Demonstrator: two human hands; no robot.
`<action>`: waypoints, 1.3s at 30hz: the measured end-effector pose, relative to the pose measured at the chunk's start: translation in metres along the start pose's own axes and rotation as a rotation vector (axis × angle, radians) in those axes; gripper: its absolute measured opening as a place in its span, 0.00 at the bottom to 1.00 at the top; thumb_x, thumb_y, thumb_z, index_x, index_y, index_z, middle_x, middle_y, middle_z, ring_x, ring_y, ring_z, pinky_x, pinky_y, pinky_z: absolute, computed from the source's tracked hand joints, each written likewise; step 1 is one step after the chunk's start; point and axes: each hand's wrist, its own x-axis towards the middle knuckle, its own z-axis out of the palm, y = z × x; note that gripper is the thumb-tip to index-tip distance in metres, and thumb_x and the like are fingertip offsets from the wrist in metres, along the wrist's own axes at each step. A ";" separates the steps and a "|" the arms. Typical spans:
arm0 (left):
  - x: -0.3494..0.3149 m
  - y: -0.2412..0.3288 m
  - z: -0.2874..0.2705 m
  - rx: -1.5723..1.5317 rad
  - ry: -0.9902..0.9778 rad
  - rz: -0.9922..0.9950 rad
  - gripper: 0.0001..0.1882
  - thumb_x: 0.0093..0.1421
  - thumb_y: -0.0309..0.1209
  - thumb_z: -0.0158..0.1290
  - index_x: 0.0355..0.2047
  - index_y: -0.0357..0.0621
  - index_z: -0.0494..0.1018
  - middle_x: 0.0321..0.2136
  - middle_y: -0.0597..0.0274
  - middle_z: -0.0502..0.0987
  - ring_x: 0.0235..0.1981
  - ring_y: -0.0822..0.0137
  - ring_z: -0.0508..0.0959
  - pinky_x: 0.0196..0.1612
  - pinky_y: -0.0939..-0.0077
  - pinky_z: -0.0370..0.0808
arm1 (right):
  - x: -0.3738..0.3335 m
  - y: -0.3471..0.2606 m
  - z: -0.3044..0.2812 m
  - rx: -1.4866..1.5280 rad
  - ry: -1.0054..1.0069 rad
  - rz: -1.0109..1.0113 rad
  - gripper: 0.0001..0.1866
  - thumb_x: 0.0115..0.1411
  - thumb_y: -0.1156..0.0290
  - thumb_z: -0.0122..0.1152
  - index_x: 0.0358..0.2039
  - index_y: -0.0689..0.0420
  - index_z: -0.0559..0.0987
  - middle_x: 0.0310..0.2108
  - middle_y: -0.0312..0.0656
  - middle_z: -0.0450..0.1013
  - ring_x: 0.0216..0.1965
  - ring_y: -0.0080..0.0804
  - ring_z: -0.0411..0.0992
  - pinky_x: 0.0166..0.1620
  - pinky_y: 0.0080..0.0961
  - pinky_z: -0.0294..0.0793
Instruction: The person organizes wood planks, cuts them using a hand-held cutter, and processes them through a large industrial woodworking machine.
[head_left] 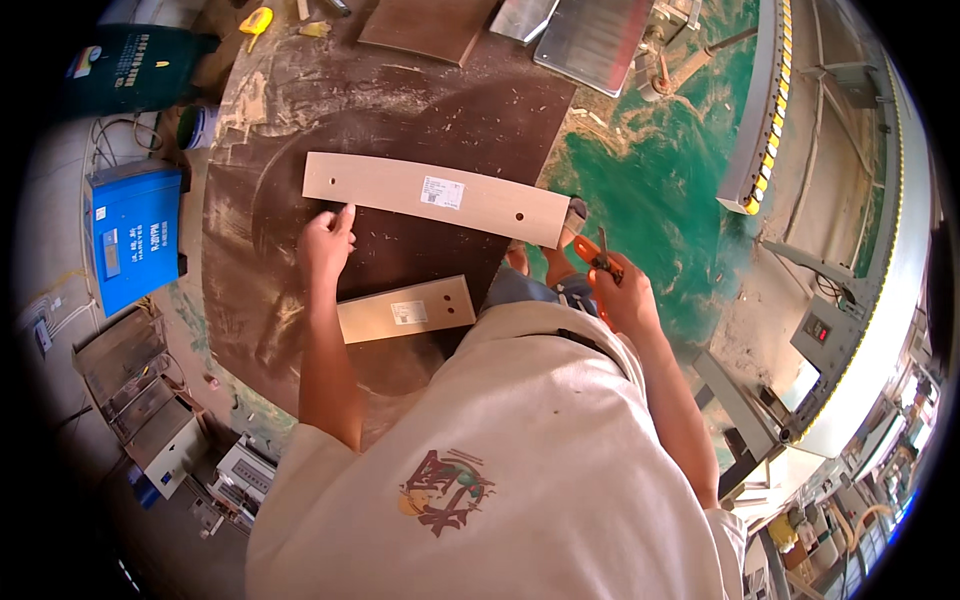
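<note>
The left hand (325, 240) is curled w/ fingertips pressing the near edge of the long pale board (436, 196), which lies across the dark bench (300, 120) toward its far side. The right hand (622, 290) is clenched on an orange-handled tool (593, 253), prob. pliers or snips, held off the bench's right edge, near that board's right end. A shorter pale board (405, 310) w/ two drilled holes sits nearer, just left of the person's body.

To do this bit well, I'd say: keep the left hand bearing flat on the long board so it doesn't slide, fingers clear of the drilled holes, & bring the tool in square.

Containers: a small white-rimmed pot (197, 127) on the floor far left; contents can't be made out. The blue box-shaped machine (133, 228) to the left is closed.
</note>
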 end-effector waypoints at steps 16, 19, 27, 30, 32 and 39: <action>-0.028 0.091 0.133 0.459 0.222 1.579 0.45 0.55 0.62 0.62 0.66 0.50 0.70 0.62 0.62 0.71 0.63 0.58 0.69 0.70 0.46 0.57 | -0.012 -0.054 0.030 0.194 -0.110 0.174 0.20 0.64 0.65 0.54 0.50 0.67 0.80 0.27 0.49 0.80 0.27 0.34 0.82 0.36 0.33 0.80; -0.028 0.092 0.136 0.466 0.255 1.559 0.44 0.56 0.63 0.61 0.65 0.50 0.71 0.61 0.62 0.72 0.62 0.58 0.70 0.70 0.47 0.58 | -0.011 -0.052 0.035 0.156 -0.045 0.102 0.20 0.64 0.66 0.51 0.49 0.66 0.80 0.22 0.45 0.77 0.21 0.32 0.78 0.30 0.32 0.78; -0.030 0.093 0.140 0.442 0.301 1.538 0.40 0.54 0.58 0.63 0.62 0.51 0.74 0.60 0.63 0.74 0.60 0.59 0.73 0.68 0.48 0.62 | -0.012 -0.063 0.031 0.132 -0.067 0.137 0.21 0.64 0.66 0.50 0.51 0.64 0.79 0.19 0.46 0.76 0.18 0.36 0.77 0.29 0.34 0.78; -0.029 0.092 0.142 0.434 0.299 1.524 0.39 0.52 0.56 0.65 0.61 0.51 0.75 0.60 0.64 0.74 0.60 0.59 0.73 0.69 0.48 0.62 | -0.010 -0.060 0.033 0.108 -0.083 0.145 0.21 0.65 0.66 0.49 0.52 0.63 0.79 0.19 0.47 0.77 0.18 0.38 0.77 0.30 0.35 0.78; -0.029 0.092 0.143 0.434 0.298 1.516 0.39 0.52 0.55 0.65 0.61 0.51 0.75 0.59 0.64 0.75 0.60 0.60 0.73 0.69 0.48 0.62 | -0.011 -0.067 0.030 0.111 -0.117 0.185 0.20 0.65 0.67 0.48 0.52 0.62 0.79 0.19 0.47 0.77 0.17 0.39 0.77 0.30 0.36 0.79; -0.028 0.095 0.142 0.428 0.282 1.511 0.39 0.50 0.53 0.66 0.61 0.51 0.75 0.60 0.63 0.75 0.60 0.60 0.73 0.69 0.49 0.62 | -0.009 -0.071 0.029 0.089 -0.099 0.177 0.19 0.66 0.67 0.49 0.51 0.63 0.78 0.20 0.52 0.77 0.16 0.43 0.77 0.29 0.40 0.79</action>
